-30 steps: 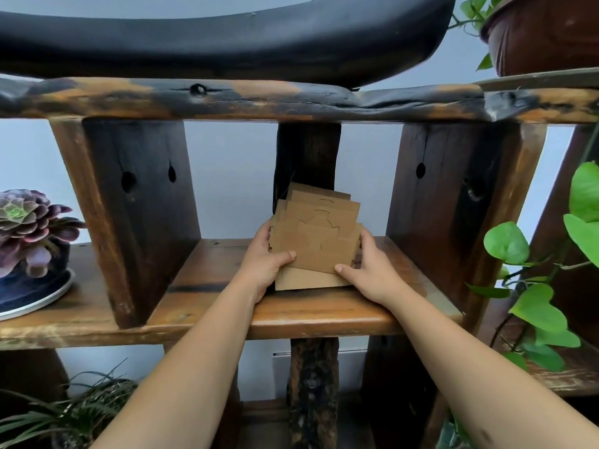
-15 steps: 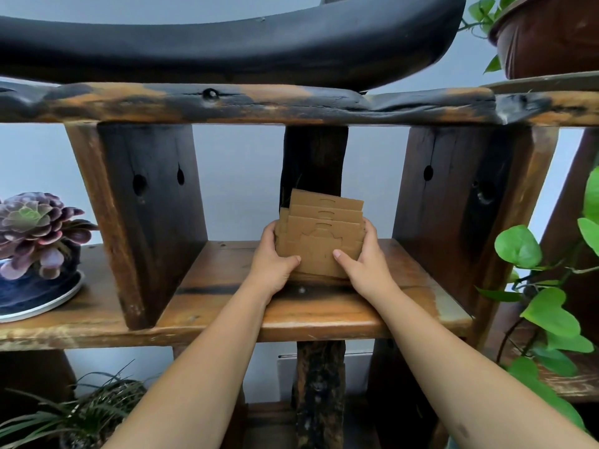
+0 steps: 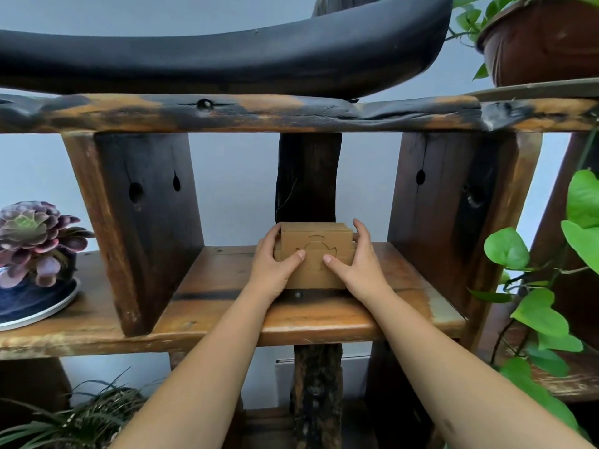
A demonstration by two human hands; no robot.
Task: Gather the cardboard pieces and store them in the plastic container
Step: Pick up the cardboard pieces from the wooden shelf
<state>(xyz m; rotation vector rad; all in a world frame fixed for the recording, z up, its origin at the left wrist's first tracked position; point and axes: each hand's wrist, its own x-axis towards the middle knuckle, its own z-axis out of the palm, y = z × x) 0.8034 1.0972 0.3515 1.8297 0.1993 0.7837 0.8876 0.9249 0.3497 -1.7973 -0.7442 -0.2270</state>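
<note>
Since the earlier frames, the fanned, uneven cardboard pieces (image 3: 316, 254) are sitting squared into a compact upright stack, and both hands are lying lower and closer around it. The stack is standing on the wooden shelf (image 3: 324, 322), in the middle compartment, just in front of the dark central post (image 3: 308, 176). The left hand (image 3: 275, 270) is pressing against the stack's left side, its thumb lying across the front face and its fingers (image 3: 271, 233) wrapping around the left edge. The right hand (image 3: 359, 267) is mirroring it on the right side, thumb on the front face, fingers (image 3: 361, 230) curling over the upper right corner. Both hands are thus clamping the stack between them. The frontmost piece is showing a cut outline with a curved shape. A purple succulent (image 3: 32, 231) in a dark pot is sitting on the shelf's left section, well apart from the stack. Green heart-shaped leaves (image 3: 538, 312) are hanging at the right. A curved black object (image 3: 227, 59) is resting on the upper plank (image 3: 291, 113).
</note>
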